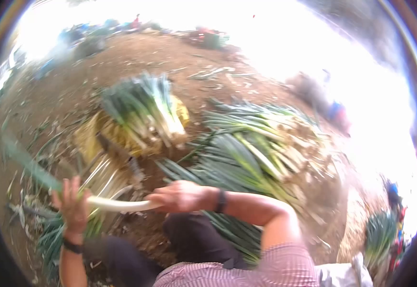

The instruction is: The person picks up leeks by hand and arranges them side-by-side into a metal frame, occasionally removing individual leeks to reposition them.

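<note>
Ground (136, 52): bare brown earth littered with plant scraps; beyond its far edge, the background is washed out by glare. A single leek (122, 206) is held across, above the near part of the ground, in front of the wearer's dark trousers (203, 241). Right hand (180, 195): fingers closed round the pale end of the leek. Left hand (73, 201): at the leek where white passes to green, fingers raised and blurred; cannot tell whether they are closed. Green leaves trail beyond it toward the ground's left edge. Both wrists carry dark bands.

Yellow sheet (87, 137), farther out: a leek bundle (144, 107) lies over its right part, reaching past its far edge. Right of the sheet: a large leek pile (247, 153), pale ends pointing right. Near the ground's left edge: more greens (50, 241). Near right corner: white sack (340, 276), with upright greens (380, 234) just beside.
</note>
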`<action>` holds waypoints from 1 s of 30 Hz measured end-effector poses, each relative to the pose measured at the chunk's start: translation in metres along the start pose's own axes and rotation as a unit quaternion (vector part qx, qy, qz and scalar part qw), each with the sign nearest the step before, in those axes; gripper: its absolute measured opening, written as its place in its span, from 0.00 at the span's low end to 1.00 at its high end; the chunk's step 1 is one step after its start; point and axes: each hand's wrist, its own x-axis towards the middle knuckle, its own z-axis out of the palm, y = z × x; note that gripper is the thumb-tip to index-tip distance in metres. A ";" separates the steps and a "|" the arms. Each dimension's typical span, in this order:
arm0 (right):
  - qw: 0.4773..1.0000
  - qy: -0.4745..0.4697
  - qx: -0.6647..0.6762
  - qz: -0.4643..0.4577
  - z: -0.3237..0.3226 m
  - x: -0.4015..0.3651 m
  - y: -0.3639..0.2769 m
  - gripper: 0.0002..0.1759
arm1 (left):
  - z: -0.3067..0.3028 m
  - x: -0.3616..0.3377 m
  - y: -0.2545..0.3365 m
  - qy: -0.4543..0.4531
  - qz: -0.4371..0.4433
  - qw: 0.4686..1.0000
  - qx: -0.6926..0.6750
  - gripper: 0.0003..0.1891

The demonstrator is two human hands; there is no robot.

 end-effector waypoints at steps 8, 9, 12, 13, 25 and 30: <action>0.903 0.028 -0.181 0.389 -0.092 -0.167 0.037 0.25 | 0.086 -0.121 0.100 -0.212 -0.191 0.942 -0.176 0.11; 0.877 0.037 -0.241 0.413 -0.110 -0.202 0.044 0.23 | 0.096 -0.138 0.098 -0.236 -0.215 0.928 -0.189 0.11; 0.669 -0.045 -0.443 0.595 -0.166 -0.318 0.062 0.09 | 0.138 -0.205 0.096 -0.302 -0.274 0.885 -0.225 0.11; 0.578 -0.027 -0.549 0.603 -0.181 -0.357 0.060 0.04 | 0.143 -0.222 0.098 -0.324 -0.291 0.869 -0.235 0.12; 0.522 -0.174 -0.405 0.730 -0.244 -0.394 -0.020 0.11 | 0.124 -0.217 0.166 -0.534 -0.325 0.748 -0.223 0.12; 0.582 -0.303 -0.596 0.464 -0.303 -0.326 -0.108 0.09 | 0.078 -0.113 0.158 -0.568 -0.251 0.760 -0.190 0.11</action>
